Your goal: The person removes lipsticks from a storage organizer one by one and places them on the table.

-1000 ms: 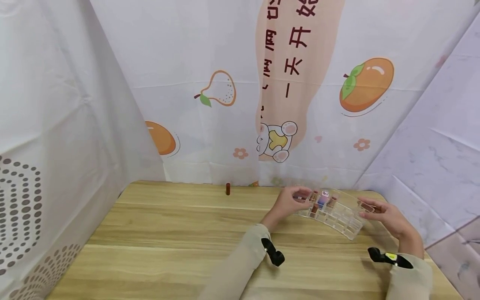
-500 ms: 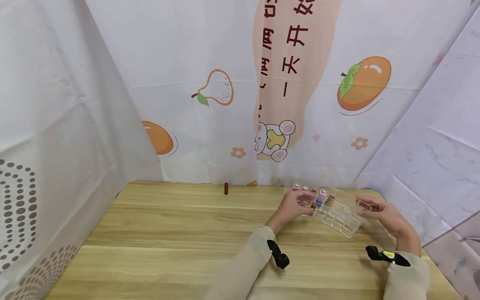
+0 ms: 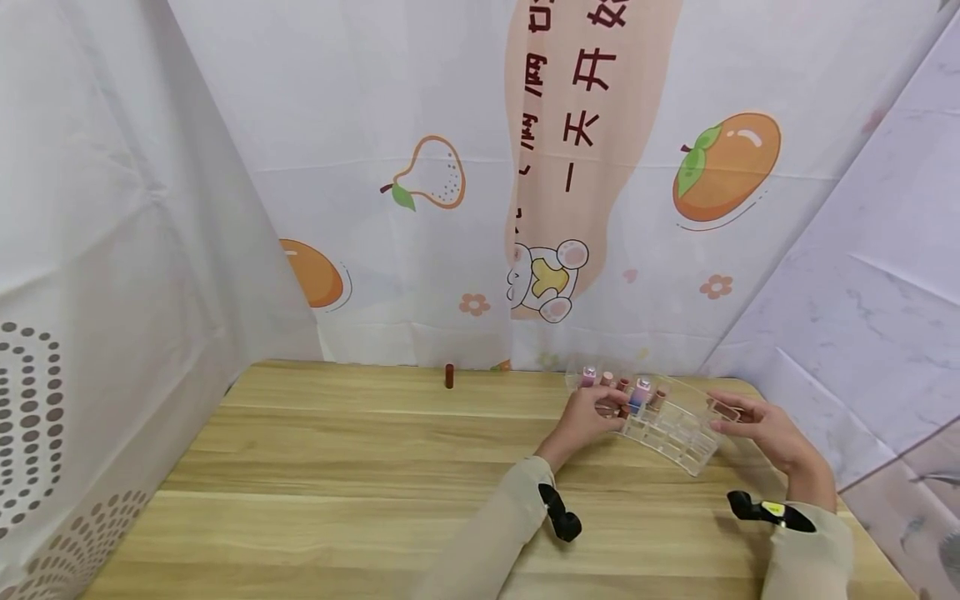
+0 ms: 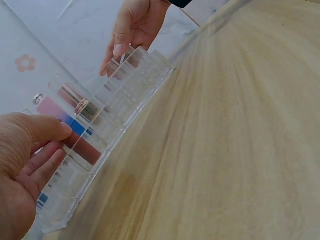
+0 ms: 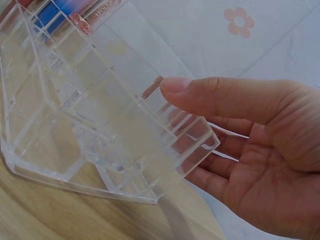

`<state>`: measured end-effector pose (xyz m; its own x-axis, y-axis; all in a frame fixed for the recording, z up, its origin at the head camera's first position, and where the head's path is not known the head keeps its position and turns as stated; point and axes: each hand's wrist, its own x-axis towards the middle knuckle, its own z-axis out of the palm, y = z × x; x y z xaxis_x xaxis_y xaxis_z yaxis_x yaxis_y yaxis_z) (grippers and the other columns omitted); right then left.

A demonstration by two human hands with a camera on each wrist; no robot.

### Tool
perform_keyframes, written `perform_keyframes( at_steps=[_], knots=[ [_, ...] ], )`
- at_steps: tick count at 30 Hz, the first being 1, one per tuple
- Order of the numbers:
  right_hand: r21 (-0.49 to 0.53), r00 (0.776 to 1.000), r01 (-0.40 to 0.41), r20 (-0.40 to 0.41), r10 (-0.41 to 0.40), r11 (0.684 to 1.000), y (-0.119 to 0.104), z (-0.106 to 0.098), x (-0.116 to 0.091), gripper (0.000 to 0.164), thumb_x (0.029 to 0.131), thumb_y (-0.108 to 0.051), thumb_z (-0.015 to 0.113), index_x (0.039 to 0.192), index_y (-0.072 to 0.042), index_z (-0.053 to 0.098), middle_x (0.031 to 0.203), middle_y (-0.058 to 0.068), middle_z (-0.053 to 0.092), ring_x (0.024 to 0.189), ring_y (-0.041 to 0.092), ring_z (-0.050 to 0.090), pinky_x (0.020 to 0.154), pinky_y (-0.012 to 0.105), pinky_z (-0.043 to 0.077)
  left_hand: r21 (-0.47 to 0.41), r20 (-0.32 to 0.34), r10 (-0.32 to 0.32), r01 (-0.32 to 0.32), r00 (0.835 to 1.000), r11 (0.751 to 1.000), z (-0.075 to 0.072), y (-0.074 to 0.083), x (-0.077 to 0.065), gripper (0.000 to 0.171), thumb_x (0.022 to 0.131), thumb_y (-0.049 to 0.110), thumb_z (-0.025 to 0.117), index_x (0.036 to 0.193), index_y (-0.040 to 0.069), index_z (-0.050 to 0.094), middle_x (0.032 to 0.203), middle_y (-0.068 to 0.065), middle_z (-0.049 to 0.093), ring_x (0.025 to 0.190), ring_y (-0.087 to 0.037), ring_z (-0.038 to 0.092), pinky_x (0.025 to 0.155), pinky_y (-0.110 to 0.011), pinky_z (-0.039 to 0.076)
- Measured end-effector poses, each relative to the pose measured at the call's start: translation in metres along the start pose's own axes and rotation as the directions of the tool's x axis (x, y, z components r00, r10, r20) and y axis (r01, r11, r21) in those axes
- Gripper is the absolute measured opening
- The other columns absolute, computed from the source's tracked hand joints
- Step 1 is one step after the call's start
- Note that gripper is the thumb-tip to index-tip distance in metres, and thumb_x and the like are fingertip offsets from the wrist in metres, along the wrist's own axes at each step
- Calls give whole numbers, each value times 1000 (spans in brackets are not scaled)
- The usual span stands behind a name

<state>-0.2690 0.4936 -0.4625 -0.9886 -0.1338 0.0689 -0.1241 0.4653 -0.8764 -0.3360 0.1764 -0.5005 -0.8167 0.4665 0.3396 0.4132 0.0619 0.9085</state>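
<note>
A clear acrylic lipstick organizer (image 3: 678,437) with stepped compartments stands at the right rear of the table. My left hand (image 3: 587,422) is at its left part, and the thumb and fingers pinch the top of a reddish-brown lipstick (image 4: 86,150) sitting in a front slot. Behind that one, a pink-and-blue lipstick (image 4: 56,111) and a lipstick with a copper-toned band (image 4: 80,102) stand in their slots. My right hand (image 3: 767,429) grips the organizer's right end, thumb over the edge and fingers behind. Empty compartments fill the organizer's right side in the right wrist view.
A lone dark red lipstick (image 3: 449,376) stands upright near the table's back edge. Several more lipsticks, including a purple one (image 3: 588,377), fill the organizer's back left. A printed curtain (image 3: 390,250) hangs right behind the wooden table (image 3: 337,475).
My left hand has moved right and slightly toward me, from the organizer's left end to the reddish-brown lipstick, uncovering the back-left lipsticks. The right hand keeps its grip.
</note>
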Motion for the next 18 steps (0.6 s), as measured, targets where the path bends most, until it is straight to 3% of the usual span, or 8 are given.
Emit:
perform_keyframes(
  at_steps=[3, 9, 18],
  knots=[
    [7, 1000, 1, -1, -1, 1000, 1, 0, 0, 51, 97, -4, 68, 146, -5, 55, 121, -34, 61, 110, -22, 52, 84, 6, 49, 1, -38, 7, -7, 999, 1000, 4, 0, -1, 24, 85, -7, 77, 108, -2, 75, 102, -12, 77, 93, -15, 75, 80, -13, 57],
    [-2, 1000, -4, -2, 4, 1000, -1, 1, 0, 51, 97, -5, 68, 146, -5, 54, 121, -34, 60, 110, -22, 53, 84, 7, 49, 2, -93, -16, 16, 996, 1000, 8, 3, -4, 20, 86, -6, 76, 105, 0, 76, 101, -9, 78, 92, -12, 74, 79, -12, 56],
    [0, 1000, -17, -6, 17, 1000, -2, 2, -1, 52, 97, -6, 68, 147, -5, 54, 120, -35, 60, 109, -22, 52, 83, 7, 49, 24, -88, -52, 54, 995, 998, 7, 4, -3, 21, 87, -2, 78, 108, 2, 77, 97, -7, 78, 81, 1, 68, 74, -11, 55]
  ],
)
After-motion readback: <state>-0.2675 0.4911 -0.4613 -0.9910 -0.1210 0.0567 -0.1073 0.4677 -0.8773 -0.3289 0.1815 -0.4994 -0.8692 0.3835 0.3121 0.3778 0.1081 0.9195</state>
